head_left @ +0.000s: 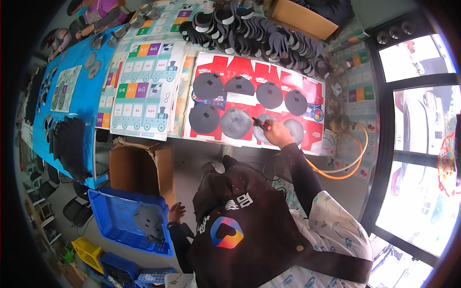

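Observation:
My right hand (278, 135) is closed round a slim, dark, brush-like tool (260, 124), held over the lower row of round pieces on a red printed sheet (247, 66). Under the tool lies a pale grey disc (264, 137), partly hidden by my fingers. Another pale disc (294, 129) sits just right of the hand, and a mottled, shiny one (236, 123) lies to the left. Several darker discs, such as this one (208, 86), bear a small square patch. Away from the table, my left hand (176, 212) hangs with its fingers apart, holding nothing visible.
Rows of dark curved pieces (259, 41) crowd the table's back beside a cardboard box (303, 19). A blue crate (129, 221) and an open carton (139, 165) stand lower left. An orange hose (338, 176) curves at right. Another person (103, 14) sits far left.

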